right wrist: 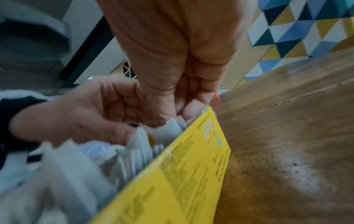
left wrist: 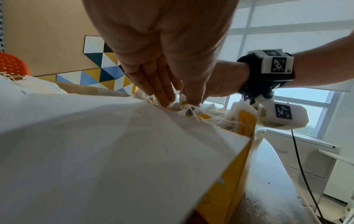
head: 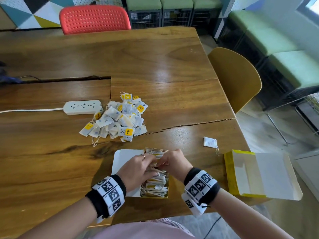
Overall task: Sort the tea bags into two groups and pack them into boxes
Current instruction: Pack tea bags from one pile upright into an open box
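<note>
— Where are both hands?
— Over the yellow box point(head: 155, 195) near the tabletop point(head: 51, 161) edge. Left hand point(head: 138, 169) and right hand point(head: 174, 163) each pinch the packed tea bags point(head: 156, 184) inside it.
— And the loose pile point(head: 115, 118)?
— Beyond the box — untouched.

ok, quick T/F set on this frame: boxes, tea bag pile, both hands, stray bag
1. Both hands work inside the box in front of the person. True: left hand and right hand meet over the open box of tea bags.
2. The second box on the right is full. False: the second box shows no bags in it.
3. The loose pile lies beside a power strip. True: pile, power strip.
4. A single tea bag lies inside the second box. False: the single tea bag lies on the table.
</note>
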The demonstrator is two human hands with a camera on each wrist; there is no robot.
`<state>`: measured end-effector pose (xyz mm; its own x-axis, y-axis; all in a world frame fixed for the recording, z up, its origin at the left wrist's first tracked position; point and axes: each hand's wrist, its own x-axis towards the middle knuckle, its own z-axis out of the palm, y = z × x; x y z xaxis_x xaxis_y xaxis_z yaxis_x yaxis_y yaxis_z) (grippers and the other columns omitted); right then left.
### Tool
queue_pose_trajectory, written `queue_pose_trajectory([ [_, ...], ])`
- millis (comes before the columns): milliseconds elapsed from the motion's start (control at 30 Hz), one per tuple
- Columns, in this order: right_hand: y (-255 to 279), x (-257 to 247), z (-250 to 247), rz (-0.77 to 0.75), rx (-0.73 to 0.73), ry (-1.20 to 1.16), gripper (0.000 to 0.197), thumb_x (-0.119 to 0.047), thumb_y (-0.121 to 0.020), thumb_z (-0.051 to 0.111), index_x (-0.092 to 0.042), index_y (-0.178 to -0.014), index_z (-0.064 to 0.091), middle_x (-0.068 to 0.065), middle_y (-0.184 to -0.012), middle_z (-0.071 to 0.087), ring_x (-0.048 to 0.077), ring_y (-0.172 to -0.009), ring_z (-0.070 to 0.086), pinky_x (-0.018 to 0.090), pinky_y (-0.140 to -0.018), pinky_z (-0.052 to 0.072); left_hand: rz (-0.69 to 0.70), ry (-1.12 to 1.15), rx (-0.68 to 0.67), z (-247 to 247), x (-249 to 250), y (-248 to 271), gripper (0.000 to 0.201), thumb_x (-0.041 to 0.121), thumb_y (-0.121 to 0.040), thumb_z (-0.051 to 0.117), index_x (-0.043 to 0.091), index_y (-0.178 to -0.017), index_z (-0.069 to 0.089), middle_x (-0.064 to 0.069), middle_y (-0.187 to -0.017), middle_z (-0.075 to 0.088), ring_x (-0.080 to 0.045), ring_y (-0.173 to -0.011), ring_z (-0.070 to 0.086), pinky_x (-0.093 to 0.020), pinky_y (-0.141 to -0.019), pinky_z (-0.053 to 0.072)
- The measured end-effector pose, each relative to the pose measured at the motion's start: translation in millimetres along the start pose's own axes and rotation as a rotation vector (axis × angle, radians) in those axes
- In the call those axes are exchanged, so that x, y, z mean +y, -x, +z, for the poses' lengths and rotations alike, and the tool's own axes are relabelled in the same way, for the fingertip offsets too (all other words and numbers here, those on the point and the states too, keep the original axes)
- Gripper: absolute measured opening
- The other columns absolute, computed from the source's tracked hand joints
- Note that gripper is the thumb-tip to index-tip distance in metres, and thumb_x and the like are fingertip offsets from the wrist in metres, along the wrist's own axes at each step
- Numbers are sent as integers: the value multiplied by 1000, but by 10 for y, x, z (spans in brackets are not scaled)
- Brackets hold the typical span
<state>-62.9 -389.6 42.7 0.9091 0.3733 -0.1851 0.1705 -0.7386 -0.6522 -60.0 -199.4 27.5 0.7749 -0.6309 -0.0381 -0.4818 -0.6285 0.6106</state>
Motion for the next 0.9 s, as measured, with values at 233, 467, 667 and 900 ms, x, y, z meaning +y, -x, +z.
queue_pose_trajectory([
  [233, -9, 448, -495, 353, 234, -136, 23, 1, -84, 63, -13, -100, 72, -2, -98, 70, 5, -84, 63, 2, -72, 45, 135, -200, 54, 83, 11, -16, 22, 37, -86, 62, 24, -101, 70, 10, -84, 69, -10, -75, 65, -26, -69, 54],
  [467, -50, 1202, -542, 768, 195, 265, 35, -5, -90, 55, -11, -125, 55, 14, -134, 42, 34, -122, 40, 42, -99, 40, 123, -156, 31, 97, 17, -45, 19, 23, -83, 73, 25, -102, 74, 6, -90, 63, -12, -80, 61, -31, -71, 53],
  [667, -94, 1210, -474, 740, 232, 253, 29, 1, -91, 48, -12, -112, 63, 16, -124, 46, 33, -117, 39, 36, -94, 38, 136, -164, 42, 110, 4, -37, 19, 23, -82, 74, 27, -101, 74, 9, -88, 65, -11, -76, 62, -31, -68, 53],
  [900, -131, 784, -554, 665, 367, -223, 19, -2, -77, 62, -18, -66, 59, 0, -75, 64, 16, -75, 59, 26, -69, 46, 164, -180, 51, 103, 2, -37, 20, 24, -81, 75, 28, -100, 74, 11, -87, 65, -8, -74, 62, -28, -71, 51],
])
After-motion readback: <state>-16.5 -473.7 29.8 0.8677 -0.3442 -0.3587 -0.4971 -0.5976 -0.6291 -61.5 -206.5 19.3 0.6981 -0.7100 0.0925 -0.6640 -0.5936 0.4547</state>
